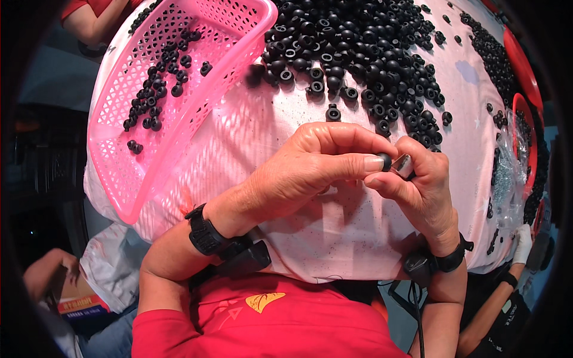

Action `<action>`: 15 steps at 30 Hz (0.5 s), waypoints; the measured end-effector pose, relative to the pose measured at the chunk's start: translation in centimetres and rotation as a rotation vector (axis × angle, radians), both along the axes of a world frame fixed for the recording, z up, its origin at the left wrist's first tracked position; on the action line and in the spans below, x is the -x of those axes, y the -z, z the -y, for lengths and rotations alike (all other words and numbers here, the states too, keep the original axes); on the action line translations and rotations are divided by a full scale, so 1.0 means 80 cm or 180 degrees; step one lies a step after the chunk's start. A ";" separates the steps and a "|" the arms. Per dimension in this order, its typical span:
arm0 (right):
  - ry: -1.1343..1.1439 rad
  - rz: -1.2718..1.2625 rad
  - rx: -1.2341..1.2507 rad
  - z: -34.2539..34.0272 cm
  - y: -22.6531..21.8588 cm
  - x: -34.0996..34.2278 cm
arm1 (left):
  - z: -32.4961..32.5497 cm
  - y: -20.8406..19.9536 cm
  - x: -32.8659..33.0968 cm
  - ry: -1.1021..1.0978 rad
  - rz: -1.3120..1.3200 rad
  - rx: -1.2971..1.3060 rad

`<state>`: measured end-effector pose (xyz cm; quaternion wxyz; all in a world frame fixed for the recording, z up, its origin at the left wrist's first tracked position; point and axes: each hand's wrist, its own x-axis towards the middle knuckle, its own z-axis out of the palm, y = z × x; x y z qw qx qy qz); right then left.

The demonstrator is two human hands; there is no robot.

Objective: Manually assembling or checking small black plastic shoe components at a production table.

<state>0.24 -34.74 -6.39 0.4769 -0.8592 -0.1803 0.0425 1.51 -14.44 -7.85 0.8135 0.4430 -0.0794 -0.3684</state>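
Note:
Over the near part of the table, my left hand (pixel 310 158) pinches a small round black rubber piece (pixel 385 161) between thumb and index finger. Close against it, my right hand (pixel 422 182) is closed on a small shiny metal tool (pixel 404 166); its kind is mostly hidden by my fingers. The tool's end is beside the black piece, and I cannot tell whether they touch. Just beyond my hands spreads a heap of similar black rubber pieces (pixel 364 45), knobbed, some showing a ring-shaped opening. At the left, a pink perforated plastic basket (pixel 134 200) holds several of them.
A pale pink cloth (pixel 250 128) with dark specks covers the table. Red trays (pixel 518 56), more black pieces and a clear plastic bag (pixel 507 179) lie along the right edge. Other people's arms show at the upper left, a hand (pixel 54 268) at lower left and a gloved hand (pixel 523 243) at right.

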 end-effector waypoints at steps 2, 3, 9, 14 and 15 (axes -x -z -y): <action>-0.0050 0.0038 0.0068 0.001 0.001 0.000 | 0.000 -0.001 0.000 0.0023 0.0004 0.0033; -0.0048 0.0037 0.0070 0.001 0.000 -0.001 | 0.000 0.000 -0.001 0.0025 0.0003 0.0035; -0.0093 0.0053 0.0048 0.002 0.003 -0.001 | -0.002 -0.002 0.000 0.0014 0.0034 -0.0105; -0.0116 0.0128 -0.0023 0.002 0.005 -0.001 | -0.001 -0.003 0.000 0.0010 -0.0006 -0.0082; -0.0115 0.0130 -0.0021 0.002 0.005 -0.001 | -0.002 -0.003 0.000 0.0010 -0.0004 -0.0081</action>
